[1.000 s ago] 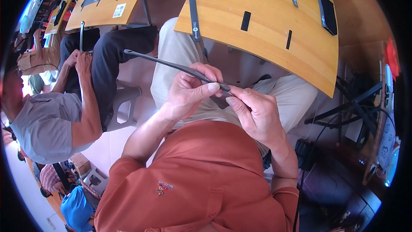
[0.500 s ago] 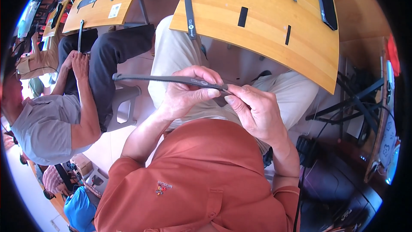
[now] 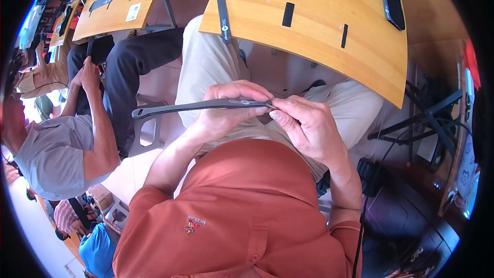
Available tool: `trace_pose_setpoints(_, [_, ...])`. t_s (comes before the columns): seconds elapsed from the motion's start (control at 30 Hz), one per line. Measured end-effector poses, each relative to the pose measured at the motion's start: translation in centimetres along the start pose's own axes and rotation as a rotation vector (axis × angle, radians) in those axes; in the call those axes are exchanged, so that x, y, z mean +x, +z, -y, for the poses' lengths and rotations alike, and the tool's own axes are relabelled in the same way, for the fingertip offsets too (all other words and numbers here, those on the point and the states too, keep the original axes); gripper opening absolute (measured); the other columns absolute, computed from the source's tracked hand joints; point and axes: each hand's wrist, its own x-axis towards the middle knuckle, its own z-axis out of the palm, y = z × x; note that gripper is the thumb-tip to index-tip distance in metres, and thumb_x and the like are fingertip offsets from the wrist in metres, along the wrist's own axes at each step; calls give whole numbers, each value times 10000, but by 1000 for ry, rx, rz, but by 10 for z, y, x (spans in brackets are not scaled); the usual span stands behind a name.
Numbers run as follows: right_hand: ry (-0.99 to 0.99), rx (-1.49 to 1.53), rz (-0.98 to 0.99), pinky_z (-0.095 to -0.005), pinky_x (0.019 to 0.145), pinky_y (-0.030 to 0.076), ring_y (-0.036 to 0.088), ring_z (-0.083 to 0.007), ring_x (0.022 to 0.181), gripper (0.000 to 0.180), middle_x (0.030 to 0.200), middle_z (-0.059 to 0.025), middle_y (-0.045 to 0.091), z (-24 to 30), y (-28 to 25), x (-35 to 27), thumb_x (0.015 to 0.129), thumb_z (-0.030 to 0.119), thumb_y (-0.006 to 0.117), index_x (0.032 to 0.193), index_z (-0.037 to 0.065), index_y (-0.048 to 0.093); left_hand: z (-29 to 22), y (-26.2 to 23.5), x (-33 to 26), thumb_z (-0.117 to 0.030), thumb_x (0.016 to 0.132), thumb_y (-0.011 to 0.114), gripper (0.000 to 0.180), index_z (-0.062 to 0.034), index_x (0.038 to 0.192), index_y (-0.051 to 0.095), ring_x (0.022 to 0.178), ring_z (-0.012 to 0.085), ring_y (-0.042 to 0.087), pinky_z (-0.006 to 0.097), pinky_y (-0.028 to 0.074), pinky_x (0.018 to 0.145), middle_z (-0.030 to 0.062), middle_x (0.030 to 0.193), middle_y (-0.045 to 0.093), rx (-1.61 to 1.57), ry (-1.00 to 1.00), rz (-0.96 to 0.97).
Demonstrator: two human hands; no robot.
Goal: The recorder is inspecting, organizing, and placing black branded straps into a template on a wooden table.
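A long dark grey strap (image 3: 180, 107) with a slot at its far left end lies across my lap at waist height. My left hand (image 3: 224, 110) is closed round its right part, fingers above and thumb below. My right hand (image 3: 306, 126) pinches the strap's right end between thumb and forefinger, touching my left fingertips. A thin brownish sliver shows at that pinch, too small to name. The strap's printed side faces up near my left fingers.
Ahead is a wooden table (image 3: 329, 62) bearing a grey strap (image 3: 223, 13), two black strips, several straps at its far edge and a black pouch-like stack (image 3: 392, 5). A seated co-worker (image 3: 69, 139) is at left. Folding metal legs and a cable (image 3: 391, 146) stand at right.
The strap has rolled so that more of its flat face and end slot show, and its left end has dropped slightly. My left thumb has moved down behind the strap; both hands keep their hold.
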Motion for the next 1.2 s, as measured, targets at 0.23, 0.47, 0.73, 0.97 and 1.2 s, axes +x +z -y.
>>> trace_pose_setpoints(0.23, [5, 81, 43, -407, 599, 530, 679, -353, 702, 171, 862, -155, 705, -6, -2, 0, 936, 131, 725, 1035, -8, 733, 5, -3, 2, -17, 839, 817, 162, -24, 995, 773, 898, 176, 738, 288, 606, 763, 103, 999, 753, 157, 63, 33])
trace_pose_setpoints(0.47, [-1, 107, 59, -400, 615, 544, 695, -352, 733, 181, 905, -161, 723, -9, -4, -3, 926, 126, 733, 1042, -12, 734, 4, -3, 3, -16, 825, 828, 154, -28, 973, 785, 870, 181, 731, 294, 602, 749, 101, 970, 754, 185, 61, 51])
trace_pose_setpoints(0.73, [6, 75, 70, -398, 615, 545, 701, -350, 742, 170, 897, -154, 726, -9, -2, -3, 914, 102, 732, 1039, -13, 736, 13, -4, 1, 12, 781, 850, 201, -23, 967, 780, 878, 210, 736, 310, 599, 761, 120, 959, 769, 162, 126, 82])
trace_pose_setpoints(0.97, [-16, 177, 52, -380, 640, 564, 717, -343, 767, 165, 928, -163, 742, -16, -3, -4, 910, 102, 743, 1026, -16, 746, 7, -4, 2, -14, 775, 858, 181, -21, 943, 792, 863, 208, 737, 304, 598, 751, 123, 947, 770, 161, 82, 81])
trace_pose_setpoints(1.2, [9, 164, 77, -375, 659, 571, 723, -342, 781, 176, 940, -173, 746, -15, -3, -6, 913, 113, 744, 1029, -19, 749, 9, -7, 0, 26, 782, 834, 211, -17, 982, 783, 865, 214, 734, 311, 595, 734, 116, 956, 754, 217, 77, 107])
